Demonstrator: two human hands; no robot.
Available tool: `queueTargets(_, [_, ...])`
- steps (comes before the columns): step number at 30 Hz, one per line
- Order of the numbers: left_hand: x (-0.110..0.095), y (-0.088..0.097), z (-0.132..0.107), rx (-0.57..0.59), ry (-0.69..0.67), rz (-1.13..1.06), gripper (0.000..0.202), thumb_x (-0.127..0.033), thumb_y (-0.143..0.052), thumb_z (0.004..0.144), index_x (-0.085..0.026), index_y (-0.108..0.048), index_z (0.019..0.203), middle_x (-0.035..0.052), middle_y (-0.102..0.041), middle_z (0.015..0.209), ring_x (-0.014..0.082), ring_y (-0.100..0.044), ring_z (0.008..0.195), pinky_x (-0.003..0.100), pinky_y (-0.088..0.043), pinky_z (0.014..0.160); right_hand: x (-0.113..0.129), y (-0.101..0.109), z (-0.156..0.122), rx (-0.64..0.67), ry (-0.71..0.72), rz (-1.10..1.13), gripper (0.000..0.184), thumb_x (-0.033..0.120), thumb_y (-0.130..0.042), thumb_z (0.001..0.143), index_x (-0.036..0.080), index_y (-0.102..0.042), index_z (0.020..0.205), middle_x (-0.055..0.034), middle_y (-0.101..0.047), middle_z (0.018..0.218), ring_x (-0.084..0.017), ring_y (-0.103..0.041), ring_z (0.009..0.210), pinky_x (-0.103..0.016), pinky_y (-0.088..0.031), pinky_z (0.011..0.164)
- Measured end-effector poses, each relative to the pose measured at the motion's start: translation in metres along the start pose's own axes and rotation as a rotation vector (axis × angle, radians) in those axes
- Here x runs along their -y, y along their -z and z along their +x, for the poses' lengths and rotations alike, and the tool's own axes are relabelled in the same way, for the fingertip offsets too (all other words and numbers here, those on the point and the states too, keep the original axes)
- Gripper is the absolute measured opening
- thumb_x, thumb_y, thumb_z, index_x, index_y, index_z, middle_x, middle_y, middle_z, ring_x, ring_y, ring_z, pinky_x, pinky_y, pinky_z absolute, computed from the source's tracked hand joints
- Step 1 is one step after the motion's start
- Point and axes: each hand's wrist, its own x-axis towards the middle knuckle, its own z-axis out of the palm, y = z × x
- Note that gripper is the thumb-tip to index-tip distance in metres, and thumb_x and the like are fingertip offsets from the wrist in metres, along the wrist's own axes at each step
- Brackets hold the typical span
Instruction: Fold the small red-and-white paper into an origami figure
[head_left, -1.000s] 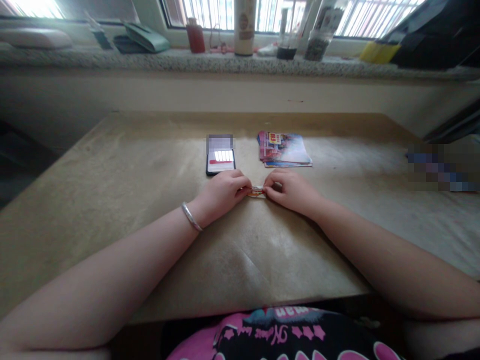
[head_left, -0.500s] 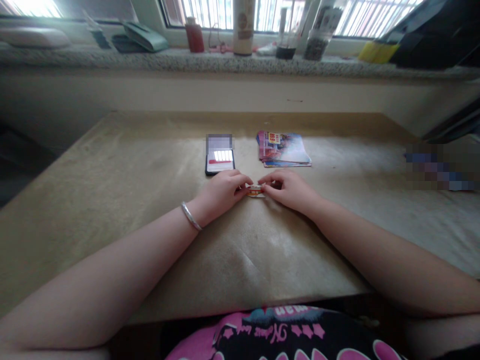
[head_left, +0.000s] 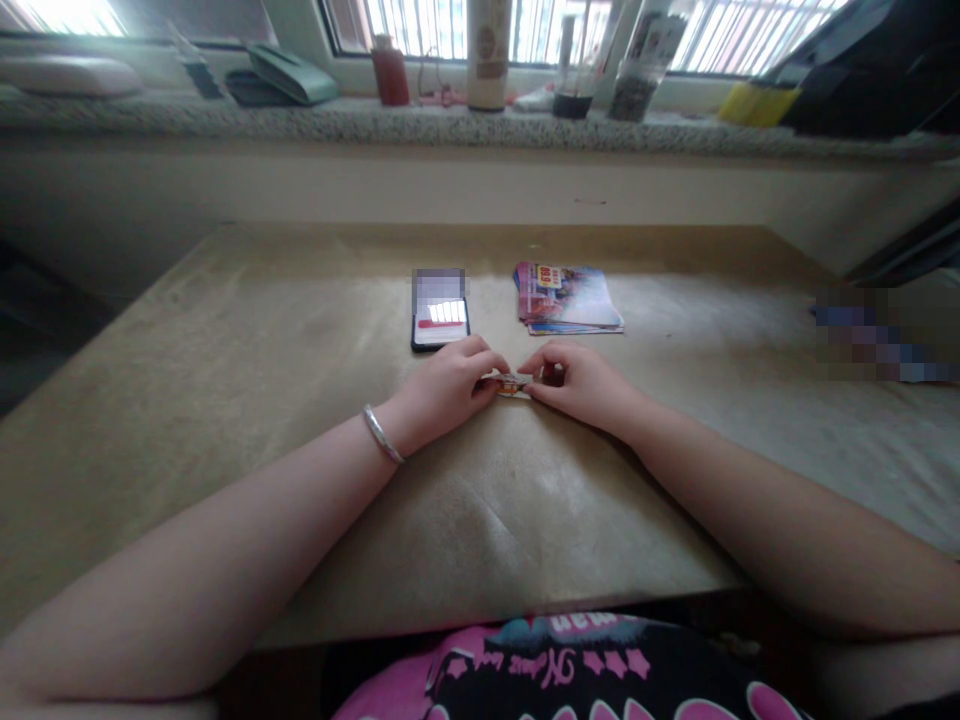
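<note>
Between my two hands, low over the table, is a small folded piece of printed paper (head_left: 513, 386) with red, yellow and white on it. My left hand (head_left: 459, 378), with a silver bangle at the wrist, pinches its left end between thumb and fingers. On the other side my right hand (head_left: 576, 378) grips the right end with thumb and fingertips. Fingers cover both ends of the paper, so its full shape is hidden. Just beyond my left hand lies a phone (head_left: 441, 328) with a lit screen. A stack of printed leaflets (head_left: 571, 298) rests beyond my right hand.
The table (head_left: 315, 290) has a yellowish-brown cover. A blurred-out item (head_left: 877, 335) lies at its right side. Behind, a stone windowsill (head_left: 420, 125) holds a red bottle (head_left: 390, 72), a tall cylinder (head_left: 487, 60), a glasses case and a yellow object (head_left: 757, 103).
The small paper has shifted and tilted slightly between my fingers, and my fingers have moved a little on it. The phone and leaflets stay where they were.
</note>
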Motion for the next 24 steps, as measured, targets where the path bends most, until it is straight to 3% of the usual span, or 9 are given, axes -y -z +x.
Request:
queueTargets(6, [-0.002,0.001,0.001,0.01,-0.013,0.005,0.011,-0.011,-0.055,0.081,-0.015,-0.064,0.087,0.0038,-0.059,0.084,0.013,-0.053,0.075,0.024,-0.044,0.069,0.004,0.002,-0.002,0.018,0.03,-0.056,0.009,0.023,-0.065,0.072,0.019,-0.067,0.08,-0.0002,-0.06,0.068,-0.012,-0.052,0.062,-0.026,-0.039,0.06])
queueTargets(11, [-0.003,0.002,0.001,0.043,-0.021,0.043,0.011,-0.009,-0.056,0.078,-0.015,-0.064,0.082,0.0037,-0.061,0.082,0.0141,-0.054,0.076,0.025,-0.043,0.071,0.011,0.005,-0.004,0.028,0.161,-0.268,0.009,0.026,-0.062,0.076,0.018,-0.066,0.078,-0.0031,-0.063,0.075,-0.015,-0.055,0.072,-0.027,-0.039,0.065])
queueTargets(16, [-0.003,0.003,0.002,0.065,-0.074,0.076,0.012,-0.023,-0.056,0.086,-0.016,-0.066,0.086,0.0042,-0.062,0.083,0.0152,-0.055,0.078,0.026,-0.043,0.071,0.016,0.006,-0.007,0.017,0.214,-0.466,0.015,0.03,-0.057,0.082,0.019,-0.067,0.081,-0.0038,-0.066,0.082,-0.016,-0.057,0.074,-0.027,-0.036,0.064])
queueTargets(24, [-0.011,0.003,0.005,0.073,-0.114,0.26,0.018,-0.023,-0.053,0.089,-0.016,-0.065,0.077,0.0031,-0.063,0.08,0.0153,-0.055,0.074,0.026,-0.041,0.067,0.017,0.005,-0.008,0.011,0.215,-0.515,0.019,0.031,-0.052,0.086,0.019,-0.066,0.079,-0.003,-0.066,0.084,-0.016,-0.058,0.075,-0.027,-0.034,0.063])
